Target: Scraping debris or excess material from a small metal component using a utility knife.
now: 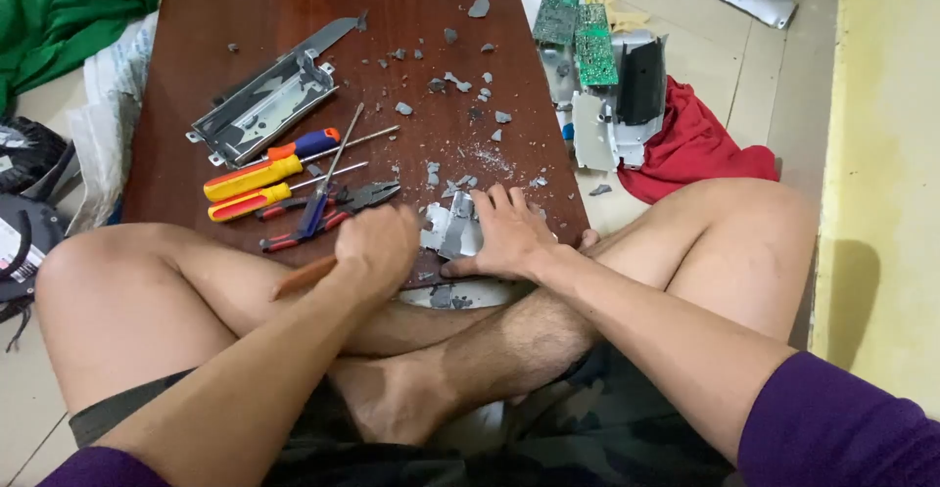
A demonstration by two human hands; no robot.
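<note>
— What are we seeing on the brown wooden board point(245, 46)?

— We are seeing the right hand point(509, 237) lying flat, fingers spread out, pressing down on a broken grey metal piece point(455, 228) at the near edge of the board. The left hand point(377, 247) is sitting just beside it, curled tight around a wooden handle point(304, 277) that is sticking out toward the left knee (we cannot tell what is on its other end).

— What is lying around them?

— Red-handled pliers point(333, 215) are lying right next to the left hand, almost touching it. Yellow screwdrivers point(253, 186) are lying a bit farther left, with a long metal bracket point(269, 100) behind them. Little grey chips point(450, 81) are lying all over the middle of the board.

— And off the board?

— Green circuit boards point(578, 22) and a red cloth point(695, 144) are resting on the floor to the right. A green cloth point(69, 2) is sitting far left. The person's crossed legs are tucking under the board's near edge.
</note>
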